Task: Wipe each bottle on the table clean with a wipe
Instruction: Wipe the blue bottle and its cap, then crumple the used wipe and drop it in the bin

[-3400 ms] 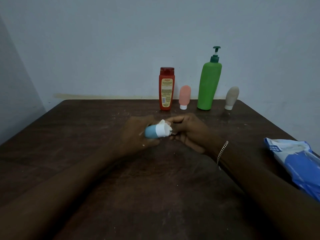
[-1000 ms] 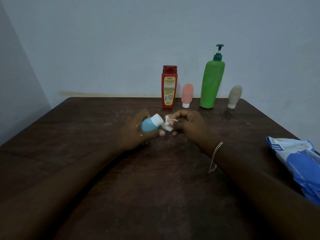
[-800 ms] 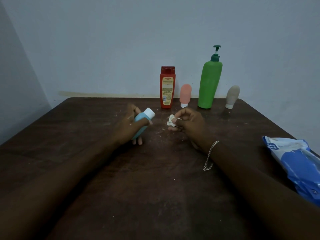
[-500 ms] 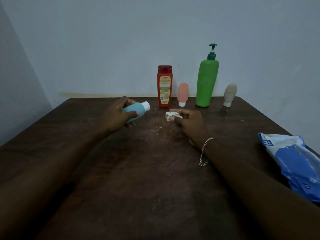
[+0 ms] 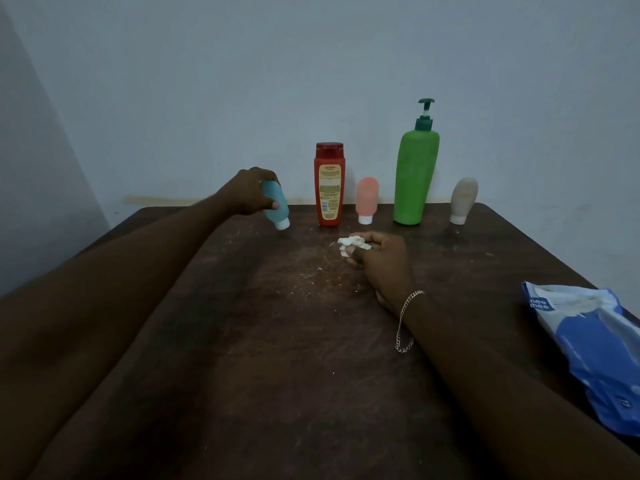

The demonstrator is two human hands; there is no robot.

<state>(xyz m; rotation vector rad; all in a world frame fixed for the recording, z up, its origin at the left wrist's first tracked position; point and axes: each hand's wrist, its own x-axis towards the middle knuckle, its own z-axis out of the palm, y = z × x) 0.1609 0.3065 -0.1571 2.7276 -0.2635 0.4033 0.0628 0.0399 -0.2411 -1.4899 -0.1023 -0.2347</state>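
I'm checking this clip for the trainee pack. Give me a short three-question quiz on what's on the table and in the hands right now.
1. Which hand holds the blue bottle?
2. True or false: the blue bottle is held cap down.
3. Multiple choice: the wipe is (a) lying on the packet, (b) bunched in the right hand, (c) draped on the green bottle.

Key
1. The left hand, just left of the red bottle.
2. True: its white cap points at the table.
3. b. The green bottle and the packet are untouched.
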